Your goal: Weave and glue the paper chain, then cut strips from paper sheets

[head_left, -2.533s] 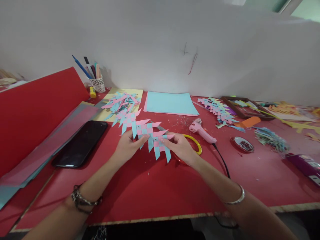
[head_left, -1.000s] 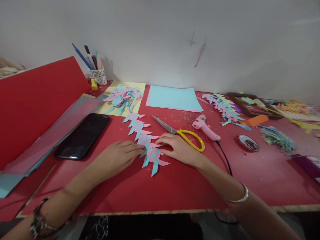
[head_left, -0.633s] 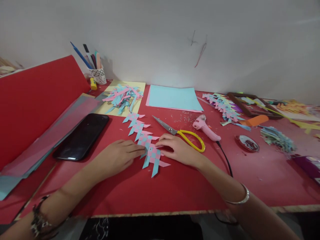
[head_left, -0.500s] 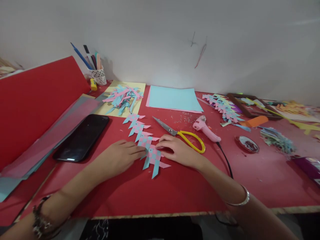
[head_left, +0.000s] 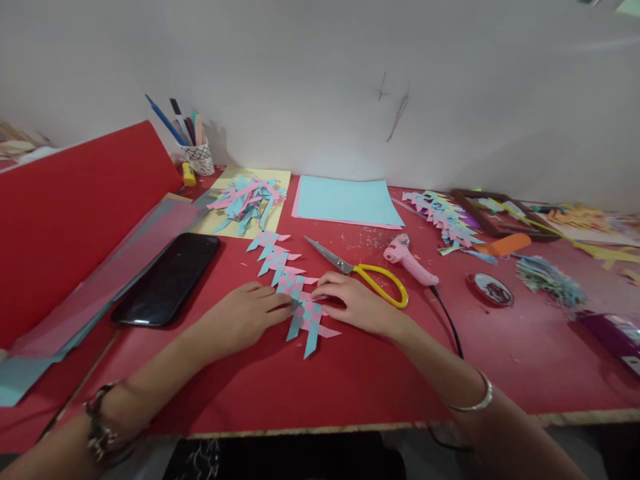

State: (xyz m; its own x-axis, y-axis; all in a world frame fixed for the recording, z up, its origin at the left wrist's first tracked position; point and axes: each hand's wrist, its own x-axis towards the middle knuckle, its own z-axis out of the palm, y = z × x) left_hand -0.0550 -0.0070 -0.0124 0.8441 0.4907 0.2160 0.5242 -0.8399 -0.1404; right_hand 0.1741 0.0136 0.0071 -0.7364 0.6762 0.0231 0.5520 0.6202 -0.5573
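The woven strip point(head_left: 290, 285), pink and blue, lies flat on the red table point(head_left: 280, 393), slanting from just short of the yellow sheet point(head_left: 219, 228) down to a spot between the person's two hands. The left hand point(head_left: 240, 315) rests palm down, its fingers close together and their tips on the strip's left edge. The right hand point(head_left: 357, 303) comes at the opposite edge, thumb a little apart from the curled fingers, tips touching the paper; from where I stand, I cannot tell whether either hand is pinching it.

Just beyond the right hand lie the scissors point(head_left: 345, 267), blades together, yellow handles near the knuckles, and past them the pink glue gun point(head_left: 413, 263). A phone point(head_left: 167, 283) sits to the left. Tangled paper pieces point(head_left: 245, 201) are heaped on the yellow sheet.
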